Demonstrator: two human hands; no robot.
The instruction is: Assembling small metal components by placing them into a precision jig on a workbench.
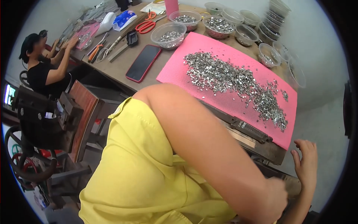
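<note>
My left arm reaches across my yellow shirt to the lower right. My left hand point(271, 199) is there, close to my right forearm; its fingers look curled but are blurred and partly hidden. My right hand point(306, 162) is raised beside the table's right corner, open, thumb apart from bent fingers, with nothing seen in it. On a pink textured mat point(171, 72) lies a long spread of small shiny metal pieces point(233, 80). Along the mat's near edge, partly behind my left arm, sits a dark metal fixture point(251, 127) with a wooden strip point(240, 138).
Clear plastic bowls of metal pieces point(219, 26) line the mat's far side, with a stack of tubs point(271, 24) behind. Left of the mat lie a phone point(143, 63) and orange-handled scissors point(145, 27). Another person point(41, 71) sits far left, near a machine with a handwheel point(28, 130).
</note>
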